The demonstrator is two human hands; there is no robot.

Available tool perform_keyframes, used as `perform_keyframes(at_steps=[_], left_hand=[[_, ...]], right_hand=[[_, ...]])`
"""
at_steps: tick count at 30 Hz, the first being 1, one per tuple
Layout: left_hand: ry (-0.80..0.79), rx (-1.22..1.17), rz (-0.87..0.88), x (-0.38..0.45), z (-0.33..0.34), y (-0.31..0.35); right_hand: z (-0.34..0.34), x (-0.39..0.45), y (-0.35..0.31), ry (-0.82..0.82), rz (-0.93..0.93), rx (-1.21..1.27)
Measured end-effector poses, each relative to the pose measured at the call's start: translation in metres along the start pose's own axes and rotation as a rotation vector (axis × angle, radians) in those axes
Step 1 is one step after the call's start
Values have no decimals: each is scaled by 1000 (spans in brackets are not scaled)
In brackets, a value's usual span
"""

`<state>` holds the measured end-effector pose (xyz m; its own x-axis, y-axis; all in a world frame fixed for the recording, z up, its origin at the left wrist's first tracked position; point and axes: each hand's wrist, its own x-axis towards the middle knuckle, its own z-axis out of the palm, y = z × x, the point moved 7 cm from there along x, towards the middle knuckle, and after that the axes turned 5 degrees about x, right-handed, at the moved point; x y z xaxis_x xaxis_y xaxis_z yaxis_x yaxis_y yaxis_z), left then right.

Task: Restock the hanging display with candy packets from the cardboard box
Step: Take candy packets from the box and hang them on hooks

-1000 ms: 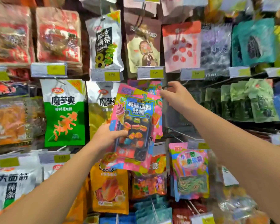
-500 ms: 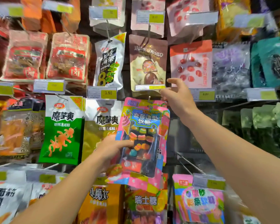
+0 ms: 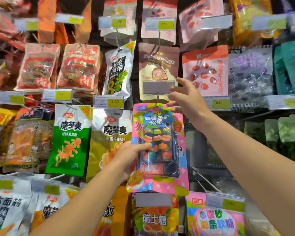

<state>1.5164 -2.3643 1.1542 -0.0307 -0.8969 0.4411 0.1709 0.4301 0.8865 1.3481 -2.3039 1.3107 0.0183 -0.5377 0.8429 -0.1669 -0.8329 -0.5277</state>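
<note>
We have one candy packet (image 3: 157,147) in front of us, pink and blue with little gummy sweets showing through a clear window. It looks light and floppy, with a shiny skin that could slip, so we think it is best held at the side edge and steadied near the top hole. Our left hand (image 3: 129,155) grips its left edge, fingers behind and thumb curled over the front. The top of the packet sits at a thin metal hook (image 3: 157,101), just under a grey tag (image 3: 158,87). We cannot tell if the hole is on the hook yet. Our right hand (image 3: 187,97) is up by the top right corner, fingers spread and loose, holding nothing we can see. So we count one packet in hand and two hands at work. The cardboard box is not in sight. Left of the packet hang two bags, a green bag (image 3: 70,140) and a yellow bag (image 3: 109,142). Above hangs a brown bag (image 3: 158,63).
</note>
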Motion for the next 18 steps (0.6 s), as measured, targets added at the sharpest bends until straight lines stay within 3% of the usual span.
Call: perform_keyframes(at_steps=[18], left_hand=[[47,113,-47,4,1,9]], right_hand=[[0,-7,6,-42,31,46]])
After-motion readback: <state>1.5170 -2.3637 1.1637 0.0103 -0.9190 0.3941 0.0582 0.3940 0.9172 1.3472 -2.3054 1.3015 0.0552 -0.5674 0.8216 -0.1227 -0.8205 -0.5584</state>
